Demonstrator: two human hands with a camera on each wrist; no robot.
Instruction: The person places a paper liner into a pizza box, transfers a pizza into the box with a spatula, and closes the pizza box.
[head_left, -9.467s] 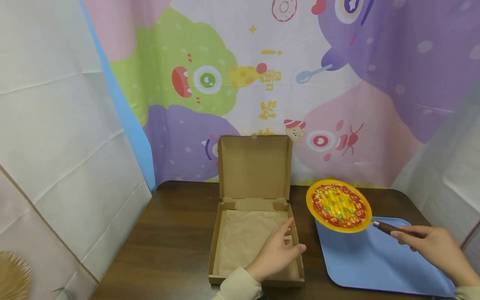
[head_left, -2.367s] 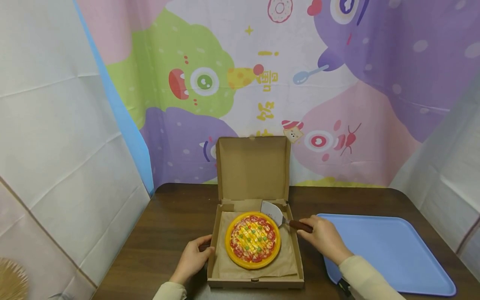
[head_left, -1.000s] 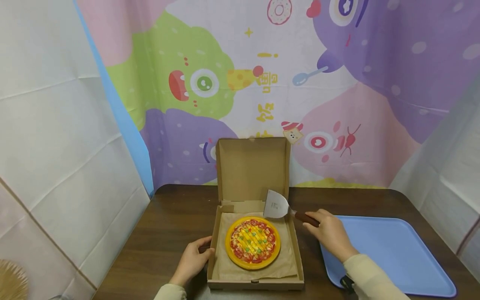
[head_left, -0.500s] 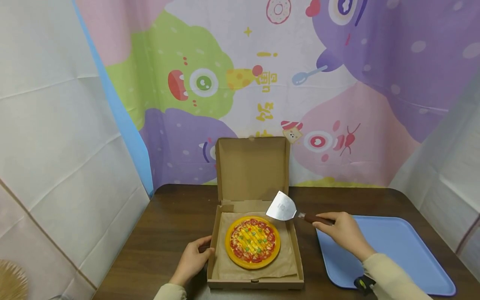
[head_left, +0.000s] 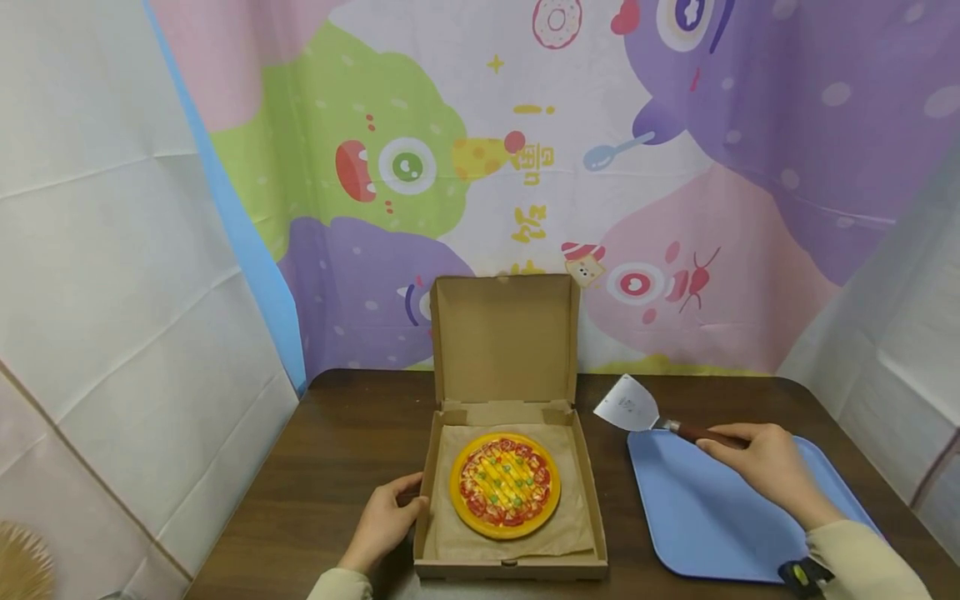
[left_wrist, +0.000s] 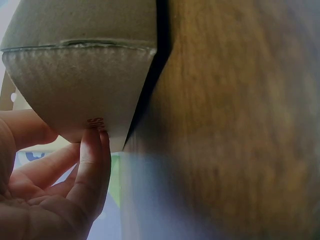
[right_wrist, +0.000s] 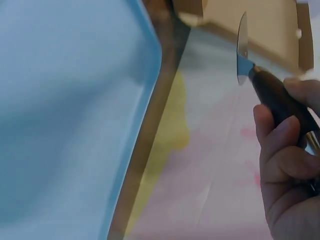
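In the head view, an open cardboard pizza box holds a toy pizza with a yellow rim, lying on brown paper. My left hand grips the box's left side wall; in the left wrist view its fingers lie against the printed outer wall, the thumb at the rim. My right hand holds a pizza server by its dark wooden handle. The server's bare metal blade points left, right of the box, over the back left corner of the blue tray.
The box lid stands upright at the back. A dark wood table carries the box and tray. Behind it hangs a cartoon-printed curtain, with pale cloth walls at both sides.
Earlier the server carried the pizza over the tray; now the pizza lies in the box. The right hand has drawn the server away rightward. The left hand went to the box's left side.
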